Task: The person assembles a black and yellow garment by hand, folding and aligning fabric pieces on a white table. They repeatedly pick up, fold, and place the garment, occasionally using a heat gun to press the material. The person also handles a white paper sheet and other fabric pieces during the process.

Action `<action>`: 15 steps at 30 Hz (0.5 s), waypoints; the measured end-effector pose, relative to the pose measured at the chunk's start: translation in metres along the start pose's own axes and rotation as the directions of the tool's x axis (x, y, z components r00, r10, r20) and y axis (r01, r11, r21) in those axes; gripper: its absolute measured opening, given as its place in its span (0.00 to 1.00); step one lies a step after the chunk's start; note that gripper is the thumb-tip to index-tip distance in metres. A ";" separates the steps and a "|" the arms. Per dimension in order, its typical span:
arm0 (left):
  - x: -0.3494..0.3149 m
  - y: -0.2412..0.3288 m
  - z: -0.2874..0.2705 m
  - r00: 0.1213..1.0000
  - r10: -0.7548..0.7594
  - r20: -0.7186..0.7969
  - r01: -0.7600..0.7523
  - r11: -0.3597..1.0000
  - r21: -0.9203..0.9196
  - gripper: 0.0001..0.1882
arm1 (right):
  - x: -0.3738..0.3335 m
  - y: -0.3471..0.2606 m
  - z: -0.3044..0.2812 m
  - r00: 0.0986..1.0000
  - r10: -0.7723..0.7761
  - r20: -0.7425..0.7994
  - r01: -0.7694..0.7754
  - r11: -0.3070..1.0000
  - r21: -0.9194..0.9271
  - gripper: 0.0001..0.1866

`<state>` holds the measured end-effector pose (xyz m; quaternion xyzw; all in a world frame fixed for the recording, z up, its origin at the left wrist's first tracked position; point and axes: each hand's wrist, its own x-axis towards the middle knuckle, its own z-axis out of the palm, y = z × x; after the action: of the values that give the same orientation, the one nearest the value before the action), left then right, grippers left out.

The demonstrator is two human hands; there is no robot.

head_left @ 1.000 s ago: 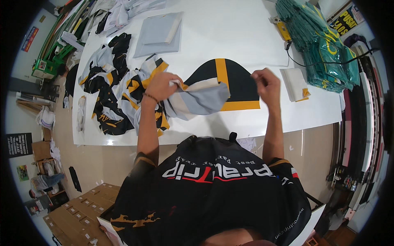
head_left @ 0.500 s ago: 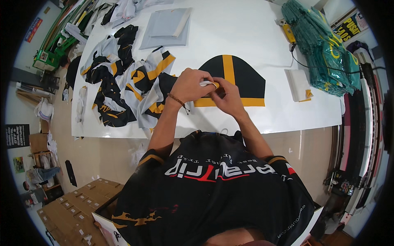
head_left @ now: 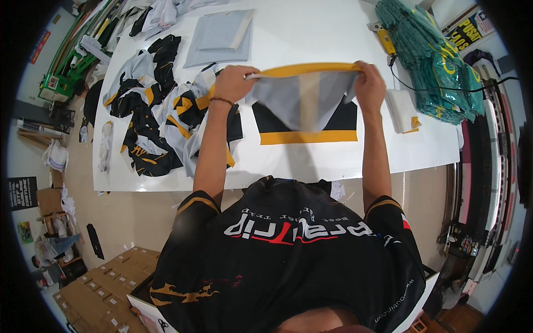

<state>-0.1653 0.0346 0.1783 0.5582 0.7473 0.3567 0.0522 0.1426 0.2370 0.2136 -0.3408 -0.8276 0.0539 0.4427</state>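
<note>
My left hand (head_left: pixel 232 83) and my right hand (head_left: pixel 370 83) hold a cut fabric panel (head_left: pixel 302 97) spread wide between them above the white table (head_left: pixel 311 161). The panel shows its grey underside and a yellow band along the top edge. Each hand pinches one end of that yellow band. Under it lies another black panel with a yellow stripe (head_left: pixel 308 136), flat on the table and partly hidden. A bracelet is on my left wrist.
A heap of black, grey and yellow fabric pieces (head_left: pixel 161 119) lies left of my hands. Folded grey cloth (head_left: pixel 219 39) sits at the back. A stack of green garments (head_left: pixel 436 61), a yellow tool with a cable (head_left: pixel 385 40) and a small white pile (head_left: pixel 401 110) are at the right.
My hands were together over the panel half a second ago; now they have moved apart and lifted the piece, stretching it wide by its yellow edge.
</note>
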 end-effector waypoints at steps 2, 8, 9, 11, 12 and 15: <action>0.004 0.026 -0.019 0.987 0.014 -0.158 -0.014 1.000 0.003 0.12 | 0.013 0.004 -0.015 0.989 -0.061 -0.137 0.057 0.998 -0.030 0.18; -0.028 0.036 -0.008 0.940 0.037 -0.339 -0.099 0.981 -0.167 0.14 | -0.025 0.040 -0.029 0.981 0.113 -0.157 -0.099 0.991 0.092 0.21; -0.038 0.028 0.004 0.938 0.052 -0.342 -0.101 0.987 -0.127 0.15 | -0.039 0.043 -0.029 0.979 0.172 -0.111 -0.168 0.985 0.049 0.20; -0.068 0.014 0.028 0.960 -0.054 -0.275 0.025 0.994 -0.109 0.15 | -0.071 0.062 -0.019 0.966 0.257 0.001 -0.257 0.966 0.020 0.20; -0.080 0.006 0.041 0.965 -0.106 -0.240 0.084 0.991 -0.101 0.16 | -0.088 0.073 -0.011 0.953 0.299 0.054 -0.299 0.954 -0.002 0.20; -0.108 -0.013 0.087 0.969 -0.194 -0.152 0.199 0.980 0.016 0.19 | -0.133 0.092 0.007 0.702 0.629 0.334 -0.712 0.619 0.331 0.19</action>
<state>-0.0936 -0.0200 0.0719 0.4539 0.8061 0.3790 0.0223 0.2345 0.2276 0.0805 -0.5108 -0.6421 0.4311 0.3754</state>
